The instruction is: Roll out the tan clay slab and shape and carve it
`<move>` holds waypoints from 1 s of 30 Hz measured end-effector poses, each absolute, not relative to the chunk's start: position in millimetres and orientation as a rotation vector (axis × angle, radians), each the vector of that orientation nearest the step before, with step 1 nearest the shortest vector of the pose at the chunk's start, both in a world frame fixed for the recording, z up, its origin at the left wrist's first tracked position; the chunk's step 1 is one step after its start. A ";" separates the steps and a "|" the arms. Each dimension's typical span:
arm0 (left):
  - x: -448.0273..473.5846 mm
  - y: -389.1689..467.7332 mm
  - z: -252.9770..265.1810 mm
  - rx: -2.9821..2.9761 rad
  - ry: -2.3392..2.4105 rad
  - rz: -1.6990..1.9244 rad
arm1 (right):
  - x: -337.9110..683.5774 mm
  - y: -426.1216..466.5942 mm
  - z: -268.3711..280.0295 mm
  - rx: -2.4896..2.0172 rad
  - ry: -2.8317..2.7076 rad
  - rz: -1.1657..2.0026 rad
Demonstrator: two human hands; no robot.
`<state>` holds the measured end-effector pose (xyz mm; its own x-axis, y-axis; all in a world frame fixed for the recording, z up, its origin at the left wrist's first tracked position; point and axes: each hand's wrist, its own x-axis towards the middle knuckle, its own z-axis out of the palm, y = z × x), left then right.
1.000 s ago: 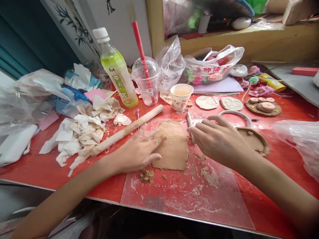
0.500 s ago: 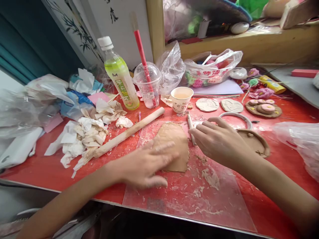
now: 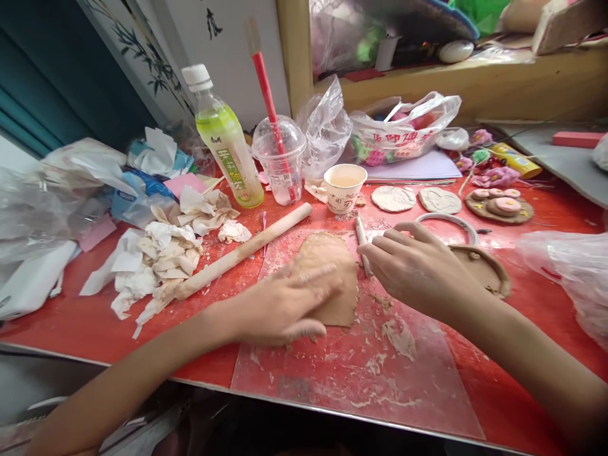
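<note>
My left hand [image 3: 278, 307] lies with fingers spread over the left part of a flat slab of brown clay [image 3: 339, 297]; its fingers are slightly blurred. Just right of the slab, my right hand [image 3: 415, 266] is curled, its fingertips around a slim whitish stick-like tool [image 3: 361, 231] smeared with clay. The slab has a rounded top and uneven edges, and rests on a clear plastic sheet [image 3: 418, 405] strewn with clay scraps. A wooden rolling pin [image 3: 247, 250] lies slanted to the left of the slab. Beyond my right wrist is a brown clay piece with a raised rim [image 3: 496, 269], partly hidden.
Behind stand a paper cup [image 3: 344, 190], a plastic cup [image 3: 278, 164] holding a red-handled brush, and a green drink bottle [image 3: 228, 145]. Crumpled tissues [image 3: 161, 253] lie left. Pale clay discs [image 3: 393, 198], a tape roll [image 3: 468, 225] and a decorated clay piece [image 3: 503, 208] lie right.
My left hand has shifted slightly up and to the right over the clay slab. The right hand stays in place at the stick-like tool.
</note>
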<state>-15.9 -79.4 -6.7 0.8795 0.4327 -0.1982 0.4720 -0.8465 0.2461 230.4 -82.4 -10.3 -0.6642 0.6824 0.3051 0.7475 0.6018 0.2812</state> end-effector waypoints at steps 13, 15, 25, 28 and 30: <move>-6.4 -57.8 -2.3 2.821 0.904 -0.138 | 237.5 -77.9 -6.8 -1.252 -2.613 -0.577; -3.6 -60.0 -2.8 2.824 0.863 -0.153 | 238.5 -76.9 -6.4 -1.265 -2.599 -0.589; -2.4 -51.9 -7.3 2.783 0.931 -0.145 | 237.9 -77.2 -4.6 -1.253 -2.603 -0.620; 2.6 -62.1 -4.1 2.778 0.678 -0.192 | 237.3 -77.5 -4.7 -1.240 -2.618 -0.619; 6.9 -70.2 -1.9 2.775 0.425 -0.236 | 237.4 -77.1 -4.8 -1.237 -2.623 -0.608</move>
